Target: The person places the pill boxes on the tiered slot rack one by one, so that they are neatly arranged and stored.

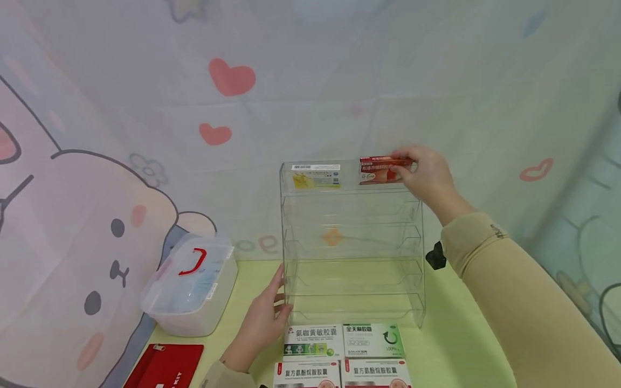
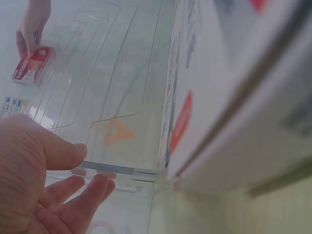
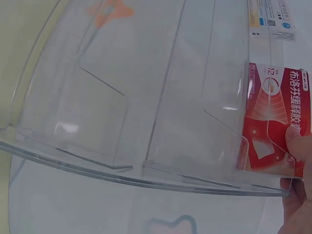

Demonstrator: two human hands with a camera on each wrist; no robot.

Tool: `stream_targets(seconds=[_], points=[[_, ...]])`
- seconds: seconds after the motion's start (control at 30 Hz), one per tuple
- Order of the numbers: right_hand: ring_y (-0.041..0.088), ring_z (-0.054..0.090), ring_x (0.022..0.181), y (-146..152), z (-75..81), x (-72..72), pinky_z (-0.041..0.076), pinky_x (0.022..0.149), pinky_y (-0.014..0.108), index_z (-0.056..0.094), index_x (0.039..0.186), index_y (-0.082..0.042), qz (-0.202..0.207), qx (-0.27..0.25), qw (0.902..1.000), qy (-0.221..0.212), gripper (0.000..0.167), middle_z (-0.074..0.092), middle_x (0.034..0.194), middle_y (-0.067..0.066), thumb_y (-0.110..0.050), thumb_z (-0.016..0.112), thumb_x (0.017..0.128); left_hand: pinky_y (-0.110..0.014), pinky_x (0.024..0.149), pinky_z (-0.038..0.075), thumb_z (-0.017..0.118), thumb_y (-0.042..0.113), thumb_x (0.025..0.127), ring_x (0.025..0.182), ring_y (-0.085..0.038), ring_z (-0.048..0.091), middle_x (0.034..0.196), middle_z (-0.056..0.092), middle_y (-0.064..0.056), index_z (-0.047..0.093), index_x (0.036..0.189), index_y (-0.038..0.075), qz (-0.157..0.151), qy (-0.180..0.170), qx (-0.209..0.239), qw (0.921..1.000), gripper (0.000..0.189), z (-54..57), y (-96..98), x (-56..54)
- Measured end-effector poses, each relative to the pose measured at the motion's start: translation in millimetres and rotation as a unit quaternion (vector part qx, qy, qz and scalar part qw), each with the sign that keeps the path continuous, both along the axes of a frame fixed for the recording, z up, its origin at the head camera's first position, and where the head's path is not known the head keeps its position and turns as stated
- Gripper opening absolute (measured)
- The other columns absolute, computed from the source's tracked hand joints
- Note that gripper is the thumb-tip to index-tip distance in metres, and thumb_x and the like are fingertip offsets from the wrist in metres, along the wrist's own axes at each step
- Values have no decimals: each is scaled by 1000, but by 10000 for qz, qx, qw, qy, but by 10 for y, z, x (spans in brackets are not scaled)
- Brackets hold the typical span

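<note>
A clear acrylic tiered rack (image 1: pixel 353 277) stands upright before me. At its top right my right hand (image 1: pixel 427 175) pinches a red medicine box (image 1: pixel 375 171), with the thumb on its printed front. In the right wrist view the red medicine box (image 3: pixel 273 105) sits behind the top tier's clear lip, beside the side panel. A yellow-and-white medicine box (image 1: pixel 316 179) lies in the same tier at the left. Low on the rack's left side, my left hand (image 1: pixel 262 318) grips the panel edge; the left wrist view shows the thumb (image 2: pixel 66 153) on one face and fingers on the other.
Several medicine boxes lie in front of the rack, among them a green-and-white one (image 1: pixel 373 340) and a white one (image 1: pixel 312 342). To the left are a lidded plastic case (image 1: pixel 191 291) with a red handle and a red zip pouch (image 1: pixel 170 366). A printed cloth (image 1: pixel 310 108) hangs behind.
</note>
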State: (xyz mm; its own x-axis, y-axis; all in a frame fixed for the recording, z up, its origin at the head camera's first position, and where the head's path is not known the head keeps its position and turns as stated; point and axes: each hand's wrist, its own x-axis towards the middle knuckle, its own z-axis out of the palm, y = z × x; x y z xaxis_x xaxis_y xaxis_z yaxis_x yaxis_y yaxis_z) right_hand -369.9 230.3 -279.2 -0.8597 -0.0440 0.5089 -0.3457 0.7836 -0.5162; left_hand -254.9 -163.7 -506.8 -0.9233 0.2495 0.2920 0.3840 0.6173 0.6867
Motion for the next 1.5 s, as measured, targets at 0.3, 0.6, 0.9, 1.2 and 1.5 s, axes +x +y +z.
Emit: stream_targets(seconds=[0.3, 0.6, 0.9, 1.2, 1.5], points=[[37, 64, 119, -22, -76, 14, 57, 107, 60, 73, 140, -8, -27, 112, 9997, 197, 33, 72, 140, 17, -17, 70, 108, -39, 102, 69, 72, -3, 102, 128, -40, 75, 165, 55, -24, 15, 179, 20, -3, 9, 18, 10000, 98, -3, 8, 9], [39, 61, 132, -39, -92, 20, 53, 115, 61, 72, 139, -6, -55, 100, 9997, 237, 33, 71, 139, 18, -17, 69, 109, -39, 101, 69, 72, -3, 102, 127, -39, 75, 165, 55, -23, 15, 179, 21, 14, 24, -31, 10000, 99, 2, 17, 19], [41, 59, 138, -46, -116, 29, 51, 120, 62, 71, 139, -3, -30, 139, 9991, 401, 33, 70, 144, 20, -14, 69, 108, -40, 102, 68, 72, -3, 102, 129, -41, 74, 165, 55, -22, 16, 179, 20, 33, -50, -7, 10000, 98, 33, 28, 43], [40, 57, 144, -91, -191, 59, 49, 125, 59, 64, 149, -5, -176, -143, 9977, 646, 43, 65, 154, 18, -16, 71, 107, -40, 102, 68, 71, -2, 103, 129, -42, 73, 166, 53, -25, 15, 179, 19, -5, -108, -9, 9999, 97, 44, 7, 52], [37, 54, 153, -122, -304, 144, 43, 133, 58, 68, 144, -4, -133, -670, 9909, 1163, 41, 65, 156, 16, -18, 74, 106, -41, 103, 68, 72, -3, 101, 128, -39, 75, 165, 54, -24, 15, 179, 20, 3, -111, 31, 9999, 99, 22, -9, 60]])
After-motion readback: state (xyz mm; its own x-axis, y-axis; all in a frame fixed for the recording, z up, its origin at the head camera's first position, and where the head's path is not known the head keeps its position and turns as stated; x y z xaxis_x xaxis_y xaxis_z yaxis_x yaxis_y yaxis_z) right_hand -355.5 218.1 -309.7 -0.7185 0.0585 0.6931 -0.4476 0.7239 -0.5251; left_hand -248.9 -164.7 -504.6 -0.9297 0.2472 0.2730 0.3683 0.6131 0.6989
